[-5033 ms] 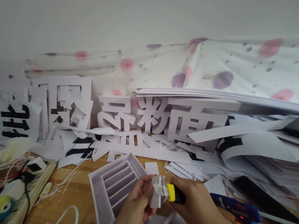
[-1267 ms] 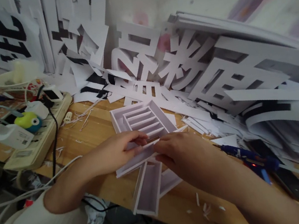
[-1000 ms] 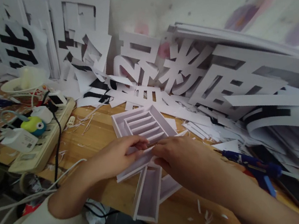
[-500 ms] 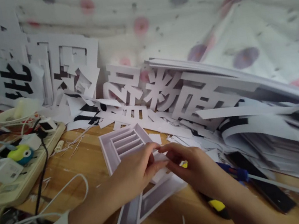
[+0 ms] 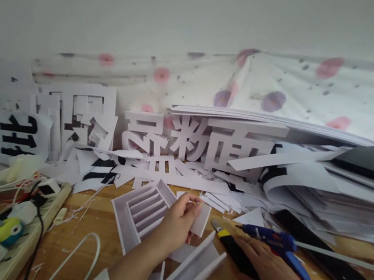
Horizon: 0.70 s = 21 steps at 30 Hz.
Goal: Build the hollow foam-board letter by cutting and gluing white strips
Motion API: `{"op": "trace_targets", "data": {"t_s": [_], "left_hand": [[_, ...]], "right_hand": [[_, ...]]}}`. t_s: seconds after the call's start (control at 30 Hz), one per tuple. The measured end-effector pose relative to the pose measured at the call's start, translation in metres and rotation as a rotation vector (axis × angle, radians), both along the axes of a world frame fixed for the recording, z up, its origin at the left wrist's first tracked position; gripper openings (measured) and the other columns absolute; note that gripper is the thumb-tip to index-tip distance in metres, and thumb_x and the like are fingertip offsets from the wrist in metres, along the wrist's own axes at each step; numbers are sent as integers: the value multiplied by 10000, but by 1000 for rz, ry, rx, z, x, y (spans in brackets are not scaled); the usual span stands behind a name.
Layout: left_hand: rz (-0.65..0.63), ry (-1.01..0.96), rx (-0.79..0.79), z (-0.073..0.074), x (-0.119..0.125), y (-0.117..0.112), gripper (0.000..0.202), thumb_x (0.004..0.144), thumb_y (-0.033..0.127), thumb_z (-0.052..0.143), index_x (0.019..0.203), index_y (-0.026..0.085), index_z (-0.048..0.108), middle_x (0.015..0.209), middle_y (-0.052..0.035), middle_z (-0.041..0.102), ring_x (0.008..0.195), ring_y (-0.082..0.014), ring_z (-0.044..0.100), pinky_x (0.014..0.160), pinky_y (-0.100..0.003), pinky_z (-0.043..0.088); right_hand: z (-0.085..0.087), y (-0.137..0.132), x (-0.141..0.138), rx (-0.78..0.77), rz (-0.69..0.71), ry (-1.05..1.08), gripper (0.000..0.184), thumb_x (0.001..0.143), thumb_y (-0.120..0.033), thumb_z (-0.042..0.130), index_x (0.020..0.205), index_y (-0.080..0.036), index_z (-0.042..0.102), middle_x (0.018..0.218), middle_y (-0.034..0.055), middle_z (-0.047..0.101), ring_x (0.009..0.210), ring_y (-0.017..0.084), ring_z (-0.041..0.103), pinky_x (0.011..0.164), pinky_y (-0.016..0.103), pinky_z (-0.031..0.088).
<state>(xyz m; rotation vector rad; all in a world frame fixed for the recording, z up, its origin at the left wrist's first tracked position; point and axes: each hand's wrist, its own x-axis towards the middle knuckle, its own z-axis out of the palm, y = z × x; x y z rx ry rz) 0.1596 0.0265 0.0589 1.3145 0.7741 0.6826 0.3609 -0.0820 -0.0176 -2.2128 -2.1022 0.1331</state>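
Observation:
My left hand (image 5: 181, 219) is closed on a small white board strip (image 5: 200, 220), pinched between thumb and fingers. Under that forearm lies a hollow white board letter (image 5: 123, 221) with raised walls and several parallel slats. My right hand (image 5: 267, 264) rests at the lower right, fingers stretched forward between a utility knife (image 5: 235, 250) and a blue glue gun (image 5: 269, 235). Its thumb is beside the black and yellow knife handle. Whether the fingers touch the gun is hard to make out.
A power strip (image 5: 55, 203) with plugs and cables runs along the left. Cut-out white characters (image 5: 191, 137) and paper scraps are heaped behind. At the right are a stack of sheets (image 5: 327, 198) and a dark flat bar (image 5: 309, 239) by the glue stick.
My hands were together at the small piece. The right hand has come away down to the right, beside the knife and glue gun. The left still holds the strip; the view has tilted up.

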Motion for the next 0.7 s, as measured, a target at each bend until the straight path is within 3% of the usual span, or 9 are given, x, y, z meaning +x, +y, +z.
{"op": "trace_targets", "data": {"t_s": [0.1, 0.2, 0.37, 0.53, 0.7], "left_hand": [[34, -63, -74, -3, 5, 5, 259, 799, 452, 577, 825, 207, 492, 524, 100, 415, 389, -51, 310, 353, -172, 195], [41, -126, -175, -9, 8, 7, 313, 766, 484, 597, 757, 205, 457, 484, 111, 362, 382, -39, 252, 363, -172, 121], [63, -209, -290, -22, 13, 4, 381, 710, 502, 655, 735, 204, 419, 517, 118, 352, 373, -14, 205, 378, -169, 57], [70, -264, -308, -29, 16, 3, 435, 666, 545, 682, 674, 195, 423, 484, 108, 375, 377, -20, 235, 373, -171, 70], [82, -282, -303, -28, 14, 4, 462, 666, 558, 688, 622, 195, 405, 470, 110, 334, 389, -31, 217, 362, -179, 96]], "right_hand": [[-5, 8, -9, 9, -59, -30, 489, 740, -165, 550, 1223, -96, 567, 1213, 200, 604, 1120, 338, 568, 911, 455, 473], [-4, 12, -6, 66, -74, 97, 436, 711, -158, 542, 1142, -163, 602, 1106, 143, 649, 1003, 287, 635, 846, 396, 504], [23, 11, 2, 250, -19, 365, 363, 688, -194, 487, 1043, -203, 561, 966, 82, 638, 883, 234, 640, 760, 337, 496], [53, 21, -28, 245, 144, 535, 441, 646, -102, 463, 1068, -225, 499, 855, 18, 660, 736, 184, 622, 642, 269, 452], [54, 40, -58, 187, 173, 450, 180, 646, -136, 501, 806, -213, 527, 798, 18, 659, 733, 189, 599, 650, 271, 399]]}}
